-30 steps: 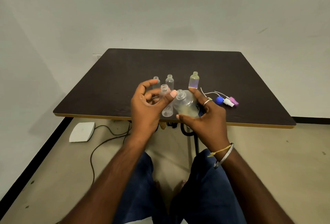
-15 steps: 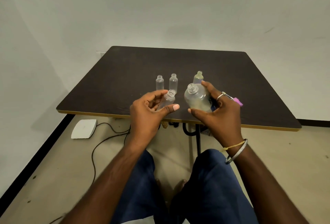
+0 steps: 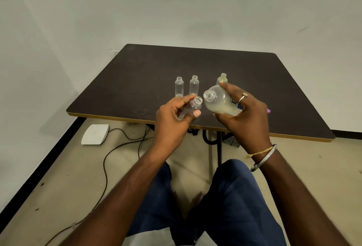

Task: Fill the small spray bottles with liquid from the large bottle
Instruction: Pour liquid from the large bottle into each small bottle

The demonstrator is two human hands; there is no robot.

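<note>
My left hand [image 3: 172,122] grips a small clear spray bottle [image 3: 194,105], uncapped and tilted with its mouth up and to the right. My right hand [image 3: 246,116] holds the large clear bottle [image 3: 220,101], which has pale yellowish liquid in it and lies tilted with its open mouth pointing left, right beside the small bottle's mouth. Both are held above the near edge of the dark table [image 3: 137,81]. Two empty small bottles [image 3: 179,87] [image 3: 194,86] stand upright behind my left hand. A third small bottle [image 3: 223,78] with yellowish liquid stands behind the large one.
A pink cap tip [image 3: 268,111] peeks out to the right of my right hand; the other spray caps are hidden behind it. On the floor to the left lie a white box [image 3: 95,134] and a black cable [image 3: 125,141]. My knees are under the table's front edge.
Both hands have risen and moved farther from me over the table edge. The large bottle has tipped further, and its mouth has come close to the small bottle's mouth.
</note>
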